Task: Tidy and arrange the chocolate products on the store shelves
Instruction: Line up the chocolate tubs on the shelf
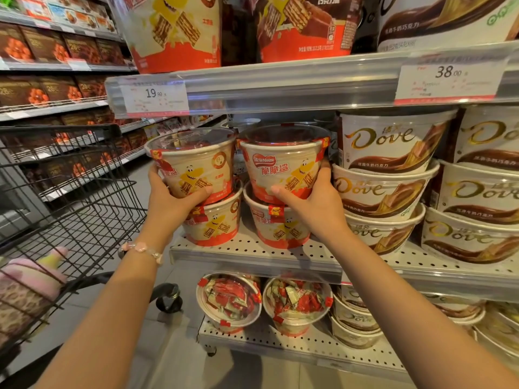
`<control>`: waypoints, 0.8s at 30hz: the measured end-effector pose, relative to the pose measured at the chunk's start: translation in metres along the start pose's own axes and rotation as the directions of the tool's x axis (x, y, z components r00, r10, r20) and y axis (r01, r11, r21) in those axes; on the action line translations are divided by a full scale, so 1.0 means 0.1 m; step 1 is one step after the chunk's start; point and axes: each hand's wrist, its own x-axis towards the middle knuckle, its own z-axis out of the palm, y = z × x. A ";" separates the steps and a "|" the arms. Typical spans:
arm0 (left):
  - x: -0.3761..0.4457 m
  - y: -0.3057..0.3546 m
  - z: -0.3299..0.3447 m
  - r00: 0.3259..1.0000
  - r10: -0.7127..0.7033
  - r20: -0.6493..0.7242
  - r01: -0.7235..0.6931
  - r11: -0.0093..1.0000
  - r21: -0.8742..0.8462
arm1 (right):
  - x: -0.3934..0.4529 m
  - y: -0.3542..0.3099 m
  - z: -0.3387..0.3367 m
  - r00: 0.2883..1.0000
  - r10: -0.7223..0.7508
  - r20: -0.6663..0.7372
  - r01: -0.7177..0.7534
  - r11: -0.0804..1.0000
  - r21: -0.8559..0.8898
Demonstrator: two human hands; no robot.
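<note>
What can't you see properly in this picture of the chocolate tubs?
Head view:
- Small print on the 19.90 price tag: too blurred.
- Left hand fingers: hidden behind the left top tub.
- Top-shelf tubs: cut off by the upper edge.

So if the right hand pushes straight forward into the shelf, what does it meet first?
Probably nothing close: the right hand grips the upper right wafer tub, and the space behind it looks open, though depth there is unclear.
</note>
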 end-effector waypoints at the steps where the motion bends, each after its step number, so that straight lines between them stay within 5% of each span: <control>1: 0.00 0.00 0.00 1.000 -0.003 -0.006 0.003 1.000 0.004 | 0.00 0.00 0.01 1.000 -0.004 -0.010 0.004 1.000 -0.009; 11: -0.01 -0.02 0.08 0.997 0.054 -0.055 -0.051 0.997 0.059 | 0.02 0.00 0.11 0.989 -0.025 -0.145 0.003 0.989 -0.149; 19: -0.16 0.06 0.11 0.996 0.066 -0.056 -0.065 0.997 0.030 | -0.03 0.02 0.12 0.997 -0.038 -0.060 0.037 0.999 -0.020; 24: -0.41 0.14 0.12 0.976 0.142 -0.163 -0.128 0.987 0.096 | -0.28 0.08 -0.03 0.980 -0.185 -0.068 0.184 0.983 -0.007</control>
